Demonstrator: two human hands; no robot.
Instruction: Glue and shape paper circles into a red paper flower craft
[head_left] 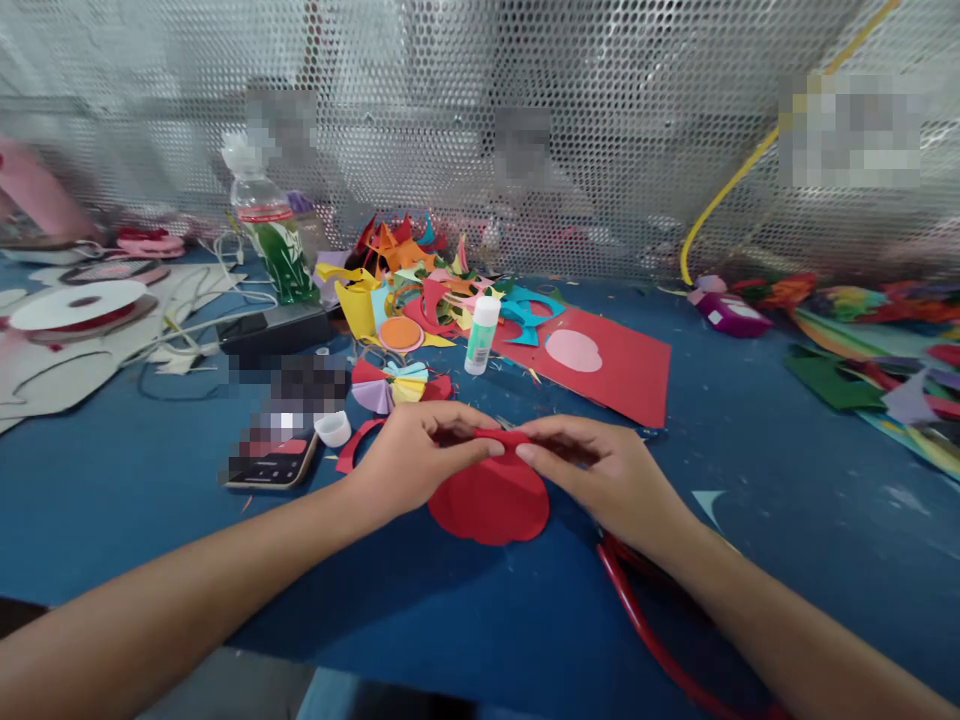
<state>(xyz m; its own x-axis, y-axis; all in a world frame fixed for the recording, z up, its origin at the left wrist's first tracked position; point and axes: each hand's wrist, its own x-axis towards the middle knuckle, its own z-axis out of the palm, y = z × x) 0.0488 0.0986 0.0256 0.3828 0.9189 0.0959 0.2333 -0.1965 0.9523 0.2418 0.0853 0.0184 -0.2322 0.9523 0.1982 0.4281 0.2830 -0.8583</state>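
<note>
Both hands pinch the far edge of a red paper cutout (491, 500), which has a rounded, slightly scalloped outline. My left hand (420, 450) grips the folded strip along that edge from the left, thumb on the near side. From the right, my right hand (600, 470) grips the same strip, thumbs close together. Part of the fold is hidden behind my fingers. Beyond the hands a glue stick (481, 335) stands upright, and its white cap (333, 429) lies by my left hand. Pleated coloured paper fans (390, 388) rest just past the left hand.
A phone (277, 440) lies at left, near a green-labelled bottle (277, 240) and a ribbon spool (82, 305). Paper scraps (420, 260) pile up against the perforated metal panel (600, 150). Red-handled scissors or a similar tool (637, 610) sit under my right forearm. Red card (622, 370) lies behind.
</note>
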